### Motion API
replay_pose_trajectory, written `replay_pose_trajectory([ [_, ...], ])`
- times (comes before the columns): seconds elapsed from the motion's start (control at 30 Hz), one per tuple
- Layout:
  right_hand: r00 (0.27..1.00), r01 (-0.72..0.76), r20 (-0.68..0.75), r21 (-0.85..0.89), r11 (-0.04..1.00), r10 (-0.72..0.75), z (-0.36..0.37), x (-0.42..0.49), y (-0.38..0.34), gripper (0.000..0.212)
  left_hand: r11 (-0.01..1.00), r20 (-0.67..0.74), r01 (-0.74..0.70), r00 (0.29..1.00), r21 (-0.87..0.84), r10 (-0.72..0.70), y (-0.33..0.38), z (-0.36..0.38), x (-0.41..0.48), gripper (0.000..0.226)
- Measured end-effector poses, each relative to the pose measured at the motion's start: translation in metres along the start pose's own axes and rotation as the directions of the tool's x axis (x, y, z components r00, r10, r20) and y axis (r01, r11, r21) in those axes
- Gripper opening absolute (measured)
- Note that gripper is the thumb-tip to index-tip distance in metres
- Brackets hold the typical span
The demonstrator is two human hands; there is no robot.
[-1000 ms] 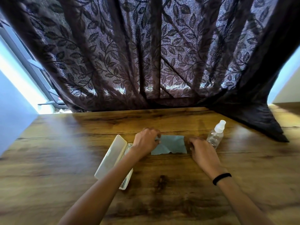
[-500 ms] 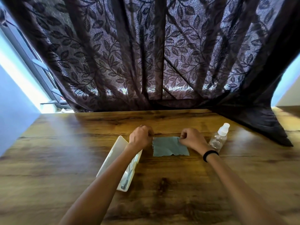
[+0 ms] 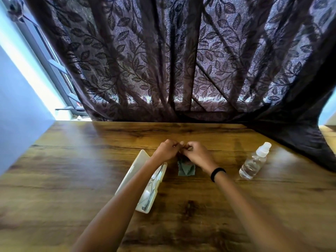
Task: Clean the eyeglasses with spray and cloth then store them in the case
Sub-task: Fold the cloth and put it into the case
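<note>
Eyeglasses [image 3: 150,190] lie in the open case [image 3: 134,168] on the counter [image 3: 72,179]. Left hand [image 3: 166,150] and right hand [image 3: 197,154] pinch the cloth [image 3: 186,169], each grip tight. Likely folding it; next, close the case.

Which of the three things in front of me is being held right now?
The grey-green cloth: the left hand and right hand both pinch its upper part. The spray bottle stands alone at the right; no hand grips the open case.
</note>
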State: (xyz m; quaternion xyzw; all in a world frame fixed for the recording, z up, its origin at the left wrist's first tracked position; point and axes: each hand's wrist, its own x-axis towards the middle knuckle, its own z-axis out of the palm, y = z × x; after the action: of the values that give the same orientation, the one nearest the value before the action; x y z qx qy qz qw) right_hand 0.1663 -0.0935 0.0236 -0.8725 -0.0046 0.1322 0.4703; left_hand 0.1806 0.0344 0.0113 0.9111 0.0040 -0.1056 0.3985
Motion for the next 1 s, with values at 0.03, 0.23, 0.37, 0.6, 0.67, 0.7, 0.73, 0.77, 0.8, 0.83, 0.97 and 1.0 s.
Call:
replay_pose_trajectory([
  [0.03,0.999,-0.026,0.033,0.074,0.997,0.023,0.001,-0.002,-0.001,0.015,1.0,0.0,0.008,1.0,-0.002,-0.008,0.001,0.001,0.0,0.035],
  [0.23,0.999,0.016,-0.046,0.081,0.997,-0.012,-0.021,-0.007,0.012,0.012,0.994,-0.005,-0.036,0.999,0.108,0.036,-0.002,0.003,0.006,0.023],
  [0.37,0.993,0.053,-0.099,-0.131,0.99,-0.066,-0.032,-0.004,0.028,0.009,0.979,-0.051,-0.061,0.996,0.195,0.072,-0.005,0.007,0.006,0.025],
  [0.6,0.979,0.164,-0.059,-0.329,0.93,-0.193,-0.021,0.0,0.036,0.023,0.932,0.057,-0.172,0.985,0.319,0.162,-0.011,0.002,0.008,0.034],
  [0.67,0.973,0.196,-0.051,-0.334,0.922,-0.225,-0.017,0.0,0.036,0.025,0.933,0.034,-0.167,0.986,0.318,0.165,-0.012,0.0,0.008,0.029],
  [0.7,0.97,0.212,-0.034,-0.354,0.911,-0.239,-0.016,0.001,0.036,0.028,0.933,0.031,-0.175,0.984,0.315,0.174,-0.011,-0.001,0.007,0.027],
  [0.73,0.969,0.226,-0.01,-0.377,0.898,-0.249,-0.014,0.002,0.037,0.031,0.931,0.032,-0.187,0.982,0.313,0.187,-0.011,-0.001,0.006,0.026],
  [0.77,0.968,0.235,0.012,-0.398,0.887,-0.251,-0.013,0.003,0.036,0.032,0.927,0.033,-0.203,0.979,0.315,0.203,-0.01,-0.001,0.005,0.024],
  [0.8,0.968,0.235,0.025,-0.417,0.878,-0.248,-0.012,0.003,0.037,0.032,0.923,0.033,-0.215,0.976,0.319,0.216,-0.009,-0.002,0.005,0.022],
  [0.83,0.969,0.232,0.025,-0.434,0.871,-0.246,-0.011,0.004,0.037,0.03,0.918,0.033,-0.222,0.974,0.327,0.223,-0.008,-0.002,0.005,0.021],
  [0.97,0.968,0.225,-0.015,-0.392,0.892,-0.25,-0.015,0.005,0.039,0.016,0.909,0.058,-0.173,0.985,0.38,0.163,-0.011,-0.004,0.006,0.021],
  [1.0,0.969,0.225,-0.021,-0.352,0.909,-0.248,-0.017,0.006,0.04,0.011,0.909,0.059,-0.156,0.988,0.387,0.145,-0.012,-0.004,0.007,0.022],
])
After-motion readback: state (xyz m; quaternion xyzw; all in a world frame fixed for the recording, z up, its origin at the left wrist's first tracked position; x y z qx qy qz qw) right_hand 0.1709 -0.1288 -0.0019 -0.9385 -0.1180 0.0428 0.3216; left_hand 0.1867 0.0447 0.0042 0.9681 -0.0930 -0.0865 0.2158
